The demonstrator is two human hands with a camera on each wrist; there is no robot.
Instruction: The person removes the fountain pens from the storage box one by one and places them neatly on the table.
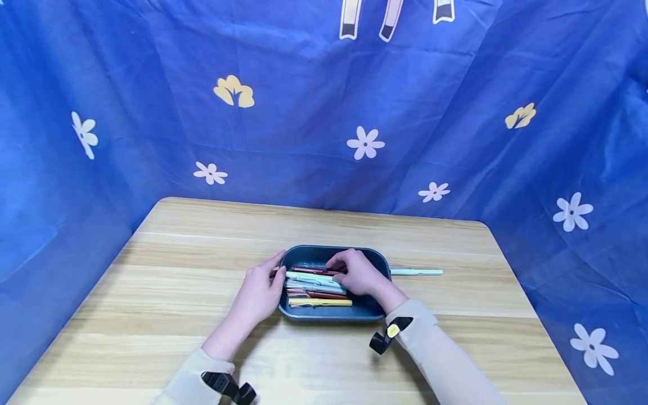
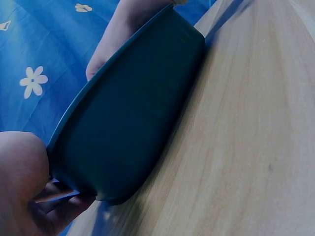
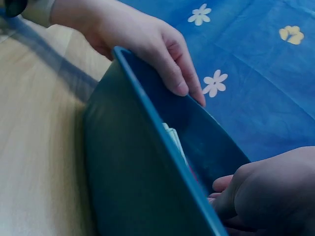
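Observation:
A dark teal plastic storage box (image 1: 331, 319) holds a row of pens lying lengthwise. Among them are a yellow pen (image 1: 329, 302), dark red ones and pale blue or mint ones (image 1: 309, 275). My left hand (image 1: 260, 289) grips the box's left end, thumb over the rim and fingers along the outer wall. Inside the box is my right hand (image 1: 356, 275), its bent fingers around the right ends of a dark red pen (image 1: 305, 270) and a pale pen; I cannot tell whether it pinches one. The near wall hides most pens in the right wrist view.
Beyond the box's right end, a pale mint pen (image 1: 417, 272) lies on the wooden table (image 1: 192, 343). Blue cloth (image 1: 304, 112) with flower prints hangs around the table's back and sides. Each sleeve carries a black wrist camera (image 1: 223, 382).

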